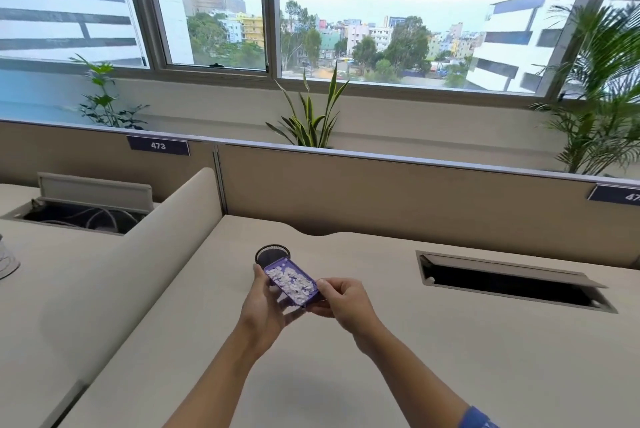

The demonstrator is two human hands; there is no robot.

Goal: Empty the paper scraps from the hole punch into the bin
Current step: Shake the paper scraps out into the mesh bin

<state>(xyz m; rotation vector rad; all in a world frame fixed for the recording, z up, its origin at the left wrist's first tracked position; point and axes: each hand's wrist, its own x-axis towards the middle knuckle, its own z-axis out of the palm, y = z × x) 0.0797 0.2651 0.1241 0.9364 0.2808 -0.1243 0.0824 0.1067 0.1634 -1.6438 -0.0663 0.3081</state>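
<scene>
1. Above the beige table (450, 375), both hands hold a purple hole punch tray (290, 284) heaped with white paper scraps (292, 282), its far end tipped toward a small dark mesh bin (272, 252) just beyond the fingertips.
2. The left hand (265, 306) cups the tray from its left side and underneath, fingers wrapped along the long edge; the right hand (341, 303) pinches the near right corner between thumb and fingers.
3. The tray looks like thin, stiff plastic, light enough that the edge grips should do; squeezing the long walls risks flexing it.
4. The scraps are loose, featherlight confetti, likely to scatter or cling, so a slow tilt with the lip over the bin's rim seems wise.
5. Whether the rest of the punch sits beneath the tray cannot be told; the hands hide it.
</scene>
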